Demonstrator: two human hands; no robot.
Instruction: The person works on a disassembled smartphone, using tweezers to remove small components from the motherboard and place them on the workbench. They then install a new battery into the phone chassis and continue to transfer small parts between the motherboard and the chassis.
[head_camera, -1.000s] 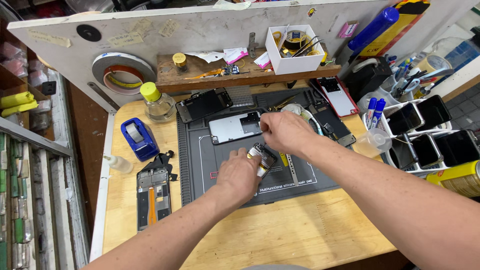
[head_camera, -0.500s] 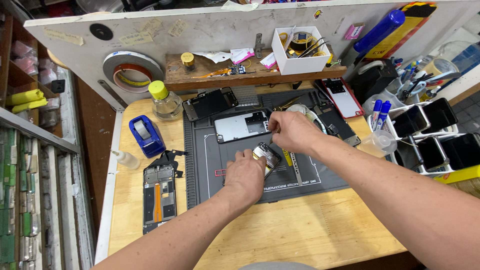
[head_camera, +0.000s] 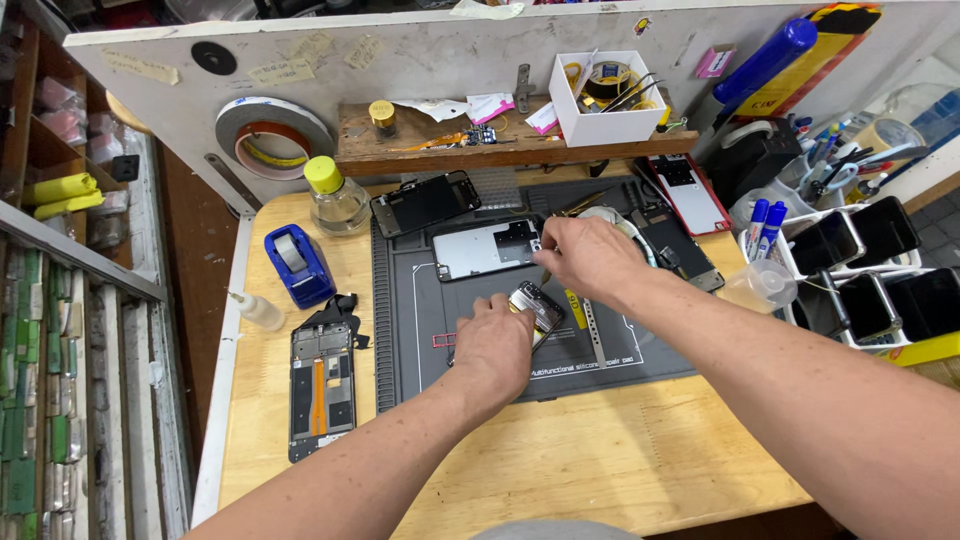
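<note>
On the dark grey repair mat (head_camera: 600, 365), my left hand (head_camera: 492, 345) grips a small shiny metal phone part (head_camera: 536, 303) by its near end. My right hand (head_camera: 588, 258) is closed just above and to the right of it, pinching a thin tool whose tip points down toward the part. Just behind both hands lies a silver phone back plate (head_camera: 486, 248), flat on the mat. A thin metal ruler-like strip (head_camera: 594, 333) rests on the mat to the right of the shiny part.
A blue tape dispenser (head_camera: 298, 263), a yellow-capped bottle (head_camera: 334, 195) and an opened phone frame (head_camera: 321, 376) sit on the wooden bench at left. Black phone screens (head_camera: 425, 201) lie at the mat's back. A white box (head_camera: 606, 100) stands on the shelf; trays of phones (head_camera: 880, 270) stand right.
Both hands stay over the same shiny part. My right hand has shifted slightly toward the part; the camera view has drifted a little.
</note>
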